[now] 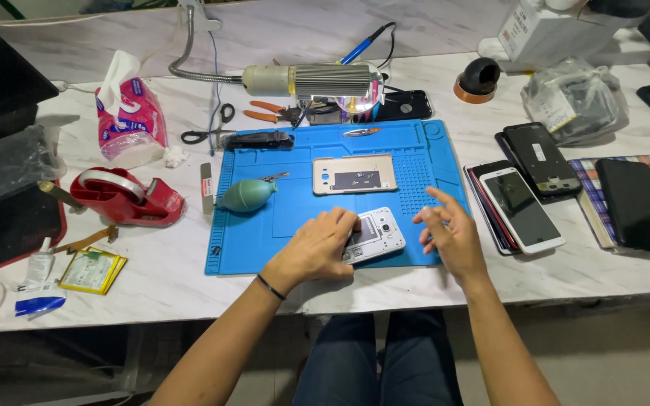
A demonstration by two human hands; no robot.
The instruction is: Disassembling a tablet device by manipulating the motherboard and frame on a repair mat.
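Now left hand (317, 248) presses opened phone (374, 234) on mat (265, 248).

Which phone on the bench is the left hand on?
The opened white phone on the blue mat's front edge, under the left hand. The others lie untouched beyond or right of the mat.

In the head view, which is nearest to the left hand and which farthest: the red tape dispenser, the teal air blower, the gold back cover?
From the left hand:
1. Gold back cover, just beyond the hand, mid-mat.
2. Teal air blower, on the mat's left part.
3. Red tape dispenser, off the mat, far left on the marble table.
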